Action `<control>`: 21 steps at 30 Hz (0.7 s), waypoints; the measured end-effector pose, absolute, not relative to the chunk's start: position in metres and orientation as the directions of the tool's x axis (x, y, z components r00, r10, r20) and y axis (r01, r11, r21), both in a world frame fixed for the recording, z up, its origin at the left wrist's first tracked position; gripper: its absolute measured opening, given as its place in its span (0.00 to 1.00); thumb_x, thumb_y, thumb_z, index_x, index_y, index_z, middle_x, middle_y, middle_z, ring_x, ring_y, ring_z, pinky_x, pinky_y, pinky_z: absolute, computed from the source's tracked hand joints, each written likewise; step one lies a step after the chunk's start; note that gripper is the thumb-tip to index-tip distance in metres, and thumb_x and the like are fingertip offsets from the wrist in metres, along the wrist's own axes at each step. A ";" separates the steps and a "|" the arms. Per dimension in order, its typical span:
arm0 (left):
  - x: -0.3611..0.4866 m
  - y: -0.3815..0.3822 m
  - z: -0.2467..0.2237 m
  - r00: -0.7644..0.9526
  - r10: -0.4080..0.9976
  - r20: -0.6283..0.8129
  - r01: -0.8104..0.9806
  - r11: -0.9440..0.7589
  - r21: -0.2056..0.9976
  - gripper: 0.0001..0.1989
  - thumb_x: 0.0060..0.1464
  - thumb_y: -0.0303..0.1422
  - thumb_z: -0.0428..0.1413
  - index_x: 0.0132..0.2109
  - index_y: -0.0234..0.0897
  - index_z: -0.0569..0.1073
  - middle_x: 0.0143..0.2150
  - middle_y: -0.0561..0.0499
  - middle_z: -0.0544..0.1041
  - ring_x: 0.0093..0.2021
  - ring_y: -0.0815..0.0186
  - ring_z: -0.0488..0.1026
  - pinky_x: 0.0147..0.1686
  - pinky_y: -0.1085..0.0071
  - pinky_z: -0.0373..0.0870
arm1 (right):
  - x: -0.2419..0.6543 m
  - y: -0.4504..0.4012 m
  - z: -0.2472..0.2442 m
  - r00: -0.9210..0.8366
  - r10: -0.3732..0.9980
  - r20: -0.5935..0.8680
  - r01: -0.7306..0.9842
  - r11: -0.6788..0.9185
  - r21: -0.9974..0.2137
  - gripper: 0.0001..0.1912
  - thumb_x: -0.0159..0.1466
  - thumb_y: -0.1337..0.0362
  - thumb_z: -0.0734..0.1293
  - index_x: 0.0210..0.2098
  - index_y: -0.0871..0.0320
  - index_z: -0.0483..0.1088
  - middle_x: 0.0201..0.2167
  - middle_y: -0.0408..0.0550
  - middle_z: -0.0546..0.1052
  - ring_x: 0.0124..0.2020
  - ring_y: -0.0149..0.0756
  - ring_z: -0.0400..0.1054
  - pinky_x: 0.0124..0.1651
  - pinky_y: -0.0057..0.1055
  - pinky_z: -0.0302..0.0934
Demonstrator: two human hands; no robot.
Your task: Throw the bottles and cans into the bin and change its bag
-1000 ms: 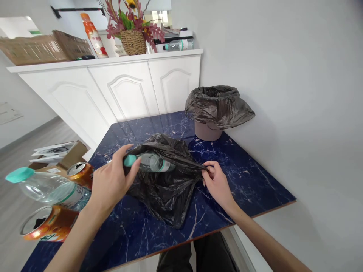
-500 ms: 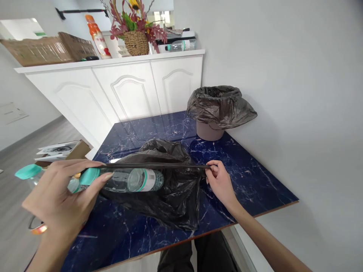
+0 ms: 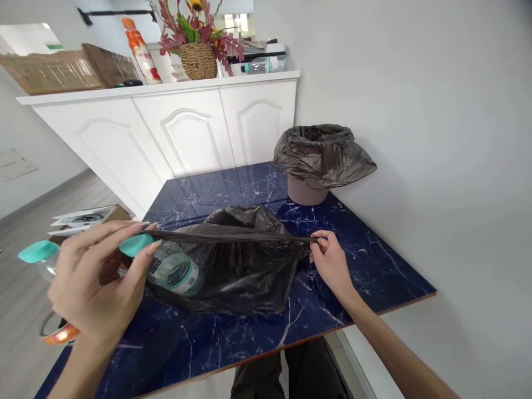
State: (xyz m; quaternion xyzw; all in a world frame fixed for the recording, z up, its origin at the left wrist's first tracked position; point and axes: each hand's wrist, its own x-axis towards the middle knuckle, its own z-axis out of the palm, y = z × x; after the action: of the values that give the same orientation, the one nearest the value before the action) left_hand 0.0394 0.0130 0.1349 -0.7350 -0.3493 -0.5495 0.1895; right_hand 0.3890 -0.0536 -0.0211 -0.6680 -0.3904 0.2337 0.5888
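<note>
A black plastic bag (image 3: 249, 277) lies on the dark blue marbled table, its edge pulled into a taut, narrow strip. At the strip's left end, my left hand (image 3: 103, 269) pinches the bag between fingers and thumb. A clear plastic bottle (image 3: 177, 271) with a teal cap lies tilted against the bag; its cap shows between my left fingers and thumb, and I cannot tell whether they touch it. My right hand (image 3: 330, 257) is closed on the strip's right end. Another teal-capped bottle (image 3: 39, 254) is partly hidden behind my left hand.
A grey-brown bin (image 3: 307, 191) lined with a dark bag stands at the table's back right, near the wall. White cabinets (image 3: 195, 133) behind carry a flower basket (image 3: 198, 61), an orange-capped bottle (image 3: 141, 52) and a cardboard box (image 3: 54, 69). An orange roll-like item (image 3: 62, 334) is at lower left.
The bag's edge has been drawn slightly up on the left and stretched, with my right hand a little farther right. The bottle by my left hand shows a different tilt, its base farther left.
</note>
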 end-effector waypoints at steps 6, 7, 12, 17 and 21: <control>0.038 0.011 0.122 0.309 0.549 0.777 0.691 -0.691 0.213 0.13 0.67 0.36 0.59 0.57 0.43 0.76 0.56 0.44 0.81 0.57 0.54 0.79 0.53 0.58 0.78 | 0.394 -0.054 -0.021 0.596 0.791 0.141 0.238 -0.007 -0.971 0.13 0.67 0.53 0.64 0.48 0.52 0.65 0.24 0.39 0.76 0.23 0.39 0.69 0.31 0.33 0.59; 0.036 0.010 0.119 0.294 0.599 0.744 0.669 -0.685 0.287 0.15 0.66 0.37 0.59 0.58 0.44 0.75 0.57 0.45 0.81 0.55 0.55 0.79 0.50 0.59 0.79 | 0.394 -0.054 -0.020 0.595 0.791 0.143 0.241 -0.006 -0.970 0.13 0.67 0.53 0.64 0.48 0.52 0.65 0.23 0.38 0.75 0.23 0.39 0.69 0.30 0.33 0.59; 0.025 0.007 0.114 0.294 0.788 0.541 0.626 -0.586 0.515 0.18 0.58 0.45 0.65 0.53 0.46 0.79 0.49 0.51 0.84 0.46 0.56 0.83 0.48 0.61 0.81 | 0.394 -0.054 -0.021 0.600 0.787 0.143 0.238 -0.005 -0.971 0.13 0.67 0.53 0.64 0.47 0.52 0.65 0.25 0.39 0.76 0.24 0.38 0.70 0.32 0.34 0.60; 0.030 0.001 0.121 0.236 0.851 0.469 0.659 -0.495 0.566 0.18 0.62 0.49 0.61 0.53 0.47 0.82 0.54 0.50 0.85 0.55 0.49 0.81 0.56 0.54 0.79 | 0.393 -0.054 -0.025 0.599 0.788 0.138 0.222 0.003 -0.975 0.14 0.67 0.53 0.65 0.48 0.52 0.65 0.26 0.40 0.76 0.24 0.39 0.70 0.31 0.34 0.61; 0.036 -0.002 0.133 0.073 0.791 0.607 0.512 -0.552 0.658 0.15 0.69 0.43 0.54 0.56 0.49 0.79 0.66 0.50 0.78 0.69 0.49 0.72 0.71 0.46 0.66 | 0.396 -0.054 -0.026 0.601 0.786 0.144 0.244 -0.009 -0.970 0.13 0.67 0.55 0.64 0.48 0.52 0.65 0.25 0.39 0.76 0.25 0.39 0.71 0.32 0.34 0.61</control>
State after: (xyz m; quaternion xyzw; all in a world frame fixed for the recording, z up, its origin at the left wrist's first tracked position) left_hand 0.0360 -0.0023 0.1334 -0.7196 -0.4530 -0.5082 -0.1372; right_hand 0.3961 -0.0542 -0.0265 -0.6721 -0.3833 0.2295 0.5905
